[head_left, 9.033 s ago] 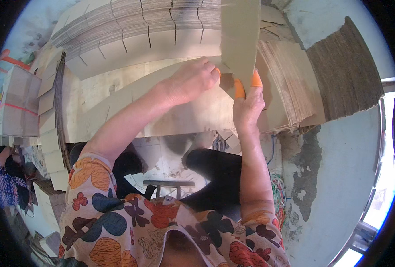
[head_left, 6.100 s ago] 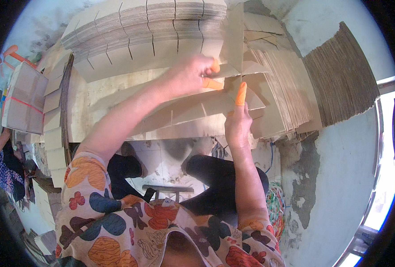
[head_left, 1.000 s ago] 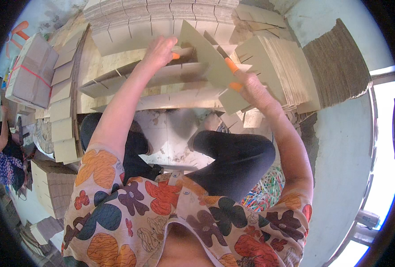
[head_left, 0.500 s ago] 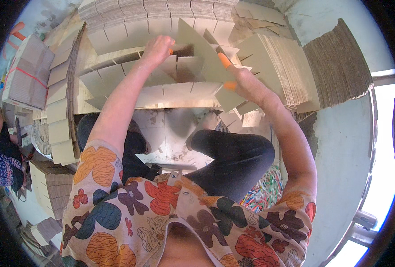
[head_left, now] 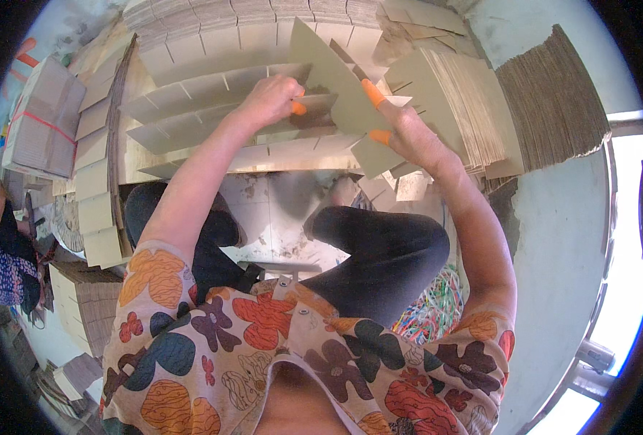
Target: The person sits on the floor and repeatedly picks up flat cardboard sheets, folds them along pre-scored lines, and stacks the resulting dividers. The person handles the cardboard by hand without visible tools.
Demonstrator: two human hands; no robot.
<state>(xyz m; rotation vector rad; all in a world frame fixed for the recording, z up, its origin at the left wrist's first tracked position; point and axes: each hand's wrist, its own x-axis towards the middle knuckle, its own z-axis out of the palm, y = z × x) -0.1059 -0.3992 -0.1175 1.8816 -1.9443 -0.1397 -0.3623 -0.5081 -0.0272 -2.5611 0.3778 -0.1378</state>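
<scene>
Several long slotted cardboard strips (head_left: 191, 88) stand on edge in rows across the work surface. My left hand (head_left: 272, 100), orange finger covers on its tips, is closed on the upper edge of one slotted cardboard strip (head_left: 180, 132). My right hand (head_left: 414, 139), also with orange finger covers, grips greyish cardboard pieces (head_left: 329, 69) that stand upright across the right ends of the strips. Its fingers are partly hidden behind these pieces, so how many it holds cannot be told. A nearer strip (head_left: 281, 151) lies below the left hand.
Stacked slotted cardboard (head_left: 252, 40) lines the far side. More cardboard stacks stand at right (head_left: 466, 109) and far right (head_left: 557, 101). Overlapping cardboard pieces (head_left: 97, 152) and a strapped carton (head_left: 46, 119) are at left. Another person (head_left: 6, 254) is at the left rim. Coloured straps (head_left: 430, 308) lie below.
My left hand has moved right and slightly nearer, and the strips at its left now stand farther apart. My right hand, still on its cardboard pieces, has shifted slightly right.
</scene>
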